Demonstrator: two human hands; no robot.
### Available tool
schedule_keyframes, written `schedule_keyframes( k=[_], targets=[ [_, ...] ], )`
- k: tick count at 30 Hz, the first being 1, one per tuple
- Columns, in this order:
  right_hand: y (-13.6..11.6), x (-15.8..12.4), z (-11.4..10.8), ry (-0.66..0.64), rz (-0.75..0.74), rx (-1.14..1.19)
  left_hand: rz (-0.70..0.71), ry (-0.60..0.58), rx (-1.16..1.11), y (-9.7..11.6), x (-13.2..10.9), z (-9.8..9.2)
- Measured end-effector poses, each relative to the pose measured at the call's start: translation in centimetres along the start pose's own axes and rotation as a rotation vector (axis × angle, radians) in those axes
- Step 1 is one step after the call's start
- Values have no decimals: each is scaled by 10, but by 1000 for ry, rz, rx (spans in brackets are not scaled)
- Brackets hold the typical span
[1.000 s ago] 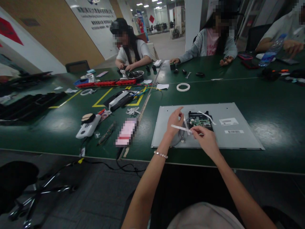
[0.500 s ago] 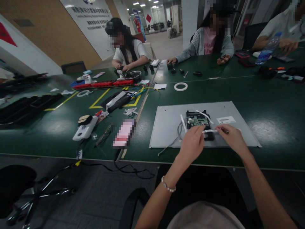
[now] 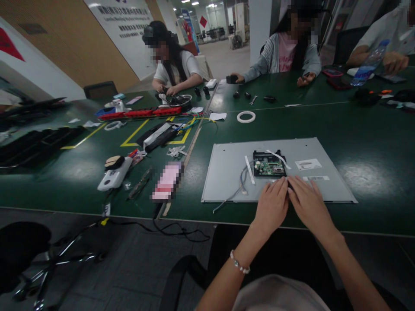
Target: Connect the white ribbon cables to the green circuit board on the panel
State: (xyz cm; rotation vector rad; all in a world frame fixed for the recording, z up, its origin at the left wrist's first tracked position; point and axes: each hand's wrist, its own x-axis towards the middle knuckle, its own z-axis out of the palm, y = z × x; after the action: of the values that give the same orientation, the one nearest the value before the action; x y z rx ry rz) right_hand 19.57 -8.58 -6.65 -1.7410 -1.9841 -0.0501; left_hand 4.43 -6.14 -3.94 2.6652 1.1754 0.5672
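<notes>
My left hand (image 3: 274, 202) and my right hand (image 3: 308, 201) lie side by side over the lower end of a black bracket with a green circuit board (image 3: 269, 166). Their fingers are stretched forward and downward, and the fingertips nearly meet. The fingers cover the bracket's lower part and whatever lies beneath them. Under the bracket is a flat grey panel (image 3: 223, 172). One white tape strip (image 3: 249, 169) runs along the bracket's left side, and another white strip (image 3: 279, 158) curls across its upper right. Grey cables (image 3: 242, 183) trail to the panel's lower left edge.
A roll of white tape (image 3: 246, 117) lies beyond the panel. To the left are a phone (image 3: 167, 181), tweezers (image 3: 139, 183) and a white device (image 3: 115, 172). Several people sit across the green table (image 3: 372, 151), near a water bottle (image 3: 369, 65).
My hands have come together and lower over the bracket. The white strip stretched between them is now hidden from view. Across the table, a person's hand has lifted a small black object.
</notes>
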Motion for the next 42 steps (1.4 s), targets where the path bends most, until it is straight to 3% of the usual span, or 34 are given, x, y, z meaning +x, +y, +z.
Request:
schedule_keyframes(
  k=[5,10,14,21,26,32,42],
  targets=[
    [1,-16,0,-101,38,-103,-72,5,38,4,-2,-1],
    [2,-20,-3,-97,64,-157,-192,42,54,8,-6,-2],
    [18,-17,-5,-128,47,-148,-237,65,57,10,-6,-1],
    [80,11,-20,-284,-237,-68,-214,93,12,12,-10,-4],
    [90,15,-22,-367,-332,-93,-188,199,-121,8,-18,-7],
    [91,4,-18,-318,-266,-143,-241,368,-319,1,-22,-7],
    [102,-14,-15,-264,-2,-268,-284,346,-430,-1,-22,-12]
  ],
)
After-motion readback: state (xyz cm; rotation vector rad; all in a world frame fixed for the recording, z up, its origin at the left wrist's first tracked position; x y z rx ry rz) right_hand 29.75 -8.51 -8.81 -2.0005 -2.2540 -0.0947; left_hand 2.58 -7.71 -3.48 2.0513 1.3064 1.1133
